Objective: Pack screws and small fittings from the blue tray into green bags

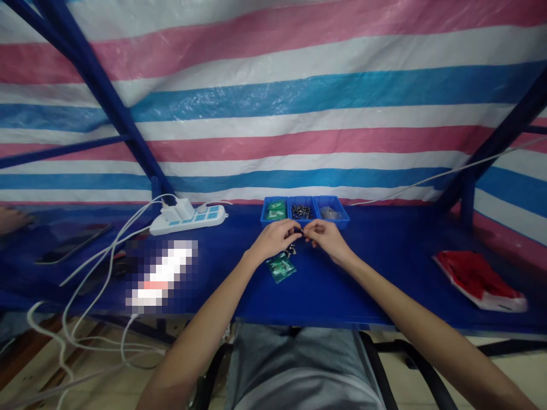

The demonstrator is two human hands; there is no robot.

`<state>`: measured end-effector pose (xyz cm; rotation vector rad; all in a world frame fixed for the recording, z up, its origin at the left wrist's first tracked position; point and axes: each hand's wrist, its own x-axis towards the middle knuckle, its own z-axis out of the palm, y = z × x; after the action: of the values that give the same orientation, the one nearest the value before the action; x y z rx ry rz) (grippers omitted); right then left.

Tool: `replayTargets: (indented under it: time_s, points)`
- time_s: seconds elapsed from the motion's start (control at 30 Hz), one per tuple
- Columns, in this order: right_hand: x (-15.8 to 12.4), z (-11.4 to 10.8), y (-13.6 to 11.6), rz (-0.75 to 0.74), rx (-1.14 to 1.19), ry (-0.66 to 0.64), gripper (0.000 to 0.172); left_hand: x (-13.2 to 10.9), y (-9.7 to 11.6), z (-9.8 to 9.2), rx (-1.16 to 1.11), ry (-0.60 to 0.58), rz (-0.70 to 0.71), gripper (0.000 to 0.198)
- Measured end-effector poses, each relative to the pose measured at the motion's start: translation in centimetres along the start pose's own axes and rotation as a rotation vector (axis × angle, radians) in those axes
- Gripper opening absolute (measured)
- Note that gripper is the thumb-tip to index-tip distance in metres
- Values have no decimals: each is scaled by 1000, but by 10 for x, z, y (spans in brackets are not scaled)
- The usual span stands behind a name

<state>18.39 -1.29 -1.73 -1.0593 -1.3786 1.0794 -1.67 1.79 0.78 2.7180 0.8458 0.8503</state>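
My left hand [276, 238] and my right hand [327, 236] meet over the blue table [384, 267], fingertips pinched together on a small dark part [301, 231] held between them. Just below the hands lie small green circuit boards [281, 267] and a few tiny dark parts [292, 249]. Behind the hands stand three blue bins: the left bin [273, 210] with green boards, the middle bin [301, 212] with dark metal parts, the right bin [331, 212] with pale parts.
A white power strip [188, 219] with plugs and white cables [106, 256] sits at the left. A phone [72, 242] lies further left, near another person's hand [11, 219]. A red and white bag [481, 279] lies at the right. A striped tarp hangs behind.
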Motion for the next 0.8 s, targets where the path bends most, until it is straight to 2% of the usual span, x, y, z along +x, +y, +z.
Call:
replayTargets:
  time_s: [0.17, 0.43, 0.6, 0.7, 0.8]
  points:
    - [5, -6, -2, 75, 159, 97, 32, -1, -3, -5, 50, 59, -29, 20]
    - [19, -10, 0, 95, 297, 199, 31, -1, -8, -8, 64, 102, -18, 19]
    - [17, -14, -12, 69, 381, 94, 36, -2, -7, -8, 90, 87, -55, 19]
    - [12, -16, -15, 79, 302, 90, 36, -2, -8, -9, 104, 78, -67, 18]
    - [8, -21, -14, -11, -32, 166, 27, -2, -8, -10, 127, 69, -70, 17]
